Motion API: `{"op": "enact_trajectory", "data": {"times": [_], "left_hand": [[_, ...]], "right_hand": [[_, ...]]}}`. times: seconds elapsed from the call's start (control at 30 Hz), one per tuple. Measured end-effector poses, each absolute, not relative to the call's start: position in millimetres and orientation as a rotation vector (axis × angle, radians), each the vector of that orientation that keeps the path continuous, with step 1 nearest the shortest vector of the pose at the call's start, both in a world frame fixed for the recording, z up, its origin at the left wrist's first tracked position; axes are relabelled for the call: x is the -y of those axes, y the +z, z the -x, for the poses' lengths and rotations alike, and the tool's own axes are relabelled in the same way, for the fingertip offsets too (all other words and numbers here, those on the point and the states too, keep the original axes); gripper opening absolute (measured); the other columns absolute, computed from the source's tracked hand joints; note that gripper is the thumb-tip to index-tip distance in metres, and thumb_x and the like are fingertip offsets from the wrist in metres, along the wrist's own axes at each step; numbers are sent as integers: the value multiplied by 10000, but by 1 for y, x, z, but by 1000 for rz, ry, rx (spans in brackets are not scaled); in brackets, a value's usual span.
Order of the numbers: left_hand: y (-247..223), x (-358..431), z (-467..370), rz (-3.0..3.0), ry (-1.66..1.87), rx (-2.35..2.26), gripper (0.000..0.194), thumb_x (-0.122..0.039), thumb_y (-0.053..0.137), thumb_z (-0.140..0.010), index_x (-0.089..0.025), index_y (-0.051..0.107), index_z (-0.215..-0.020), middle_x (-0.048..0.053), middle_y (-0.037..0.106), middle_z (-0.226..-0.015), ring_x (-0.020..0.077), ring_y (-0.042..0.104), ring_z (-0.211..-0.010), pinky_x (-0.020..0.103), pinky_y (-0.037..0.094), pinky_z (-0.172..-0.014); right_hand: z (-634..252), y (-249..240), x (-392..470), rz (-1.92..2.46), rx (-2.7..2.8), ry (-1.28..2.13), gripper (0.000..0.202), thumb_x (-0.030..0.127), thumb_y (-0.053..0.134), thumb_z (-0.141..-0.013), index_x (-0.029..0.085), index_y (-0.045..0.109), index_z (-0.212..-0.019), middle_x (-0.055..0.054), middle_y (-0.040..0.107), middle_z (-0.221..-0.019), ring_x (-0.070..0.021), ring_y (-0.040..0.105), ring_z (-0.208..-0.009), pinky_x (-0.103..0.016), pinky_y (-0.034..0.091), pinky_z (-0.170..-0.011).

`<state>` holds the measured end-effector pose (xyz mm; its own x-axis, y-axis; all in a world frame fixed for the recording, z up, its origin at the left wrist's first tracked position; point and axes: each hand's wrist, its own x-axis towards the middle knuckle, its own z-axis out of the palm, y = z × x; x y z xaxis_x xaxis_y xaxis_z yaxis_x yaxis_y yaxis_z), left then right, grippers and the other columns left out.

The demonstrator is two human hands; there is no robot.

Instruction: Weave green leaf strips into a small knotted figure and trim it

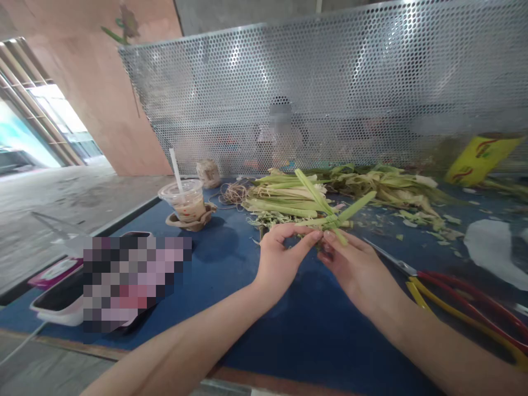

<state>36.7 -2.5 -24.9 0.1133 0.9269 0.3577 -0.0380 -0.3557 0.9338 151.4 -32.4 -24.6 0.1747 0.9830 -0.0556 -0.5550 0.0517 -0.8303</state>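
Head view: fingers of the left hand (284,256) and right hand (355,263) pinch crossed green strips (331,221), seemingly part-folded, ends loose; more leaves (284,204) lie piled beyond.

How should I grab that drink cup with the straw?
Probably round the upper cup, below the lid, from the near right, where bare tabletop shows. It stands upright, a straw pokes up through the lid, and a brown holder surrounds its bottom.

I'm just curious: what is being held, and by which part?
The left hand and right hand hold crossed green strips near the crossing; the exact grip is partly hidden.
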Motion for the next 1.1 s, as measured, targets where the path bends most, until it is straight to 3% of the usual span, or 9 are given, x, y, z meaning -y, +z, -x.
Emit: {"op": "enact_trajectory", "data": {"times": [0.2,0.43,0.63,0.83,1.03,1.1], "left_hand": [[-25,5,-34,-2188,1470,-1222,147,-267,586,-802,-273,733,-803,33,653,-1056,262,459,-1043,446,335,-885],[-20,10,-33,-2473,1434,-1146,214,-249,499,-860,-257,702,-928,29,661,-1046,226,464,-987,402,329,-826],[-21,5,-37,-2061,1357,-927,225,-231,500,-852,-213,710,-931,35,709,-930,196,553,-919,349,409,-838],[-32,5,-49,-1086,1362,-715,170,-262,698,-679,-195,740,-830,32,727,-902,184,632,-895,309,459,-848],[-32,1,-48,-821,1373,-788,148,-258,769,-580,-153,741,-680,46,718,-714,138,632,-735,257,473,-762],[-32,-1,-47,-821,1382,-821,140,-255,769,-575,-146,736,-657,40,705,-669,118,614,-666,245,473,-716]], "right_hand": [[-157,-29,29,837,652,1300,156,280,804,-541,217,723,-658,0,637,-817,-76,456,-645,-193,355,-495],[-161,-31,26,803,654,1309,155,277,808,-545,216,717,-654,8,628,-818,-61,465,-649,-173,393,-516],[-159,-28,27,830,628,1330,151,279,814,-533,223,709,-626,23,620,-774,-51,487,-646,-159,409,-536],[-154,-30,27,900,671,1268,191,330,815,-496,232,719,-629,5,635,-771,-85,532,-663,-188,416,-527],[-158,-37,20,1171,1224,651,103,304,660,-692,234,736,-695,-42,693,-896,-198,610,-856,-264,472,-602],[-161,-37,18,1230,1376,445,130,264,609,-741,237,737,-739,-35,707,-850,-189,638,-794,-269,491,-606]]}}
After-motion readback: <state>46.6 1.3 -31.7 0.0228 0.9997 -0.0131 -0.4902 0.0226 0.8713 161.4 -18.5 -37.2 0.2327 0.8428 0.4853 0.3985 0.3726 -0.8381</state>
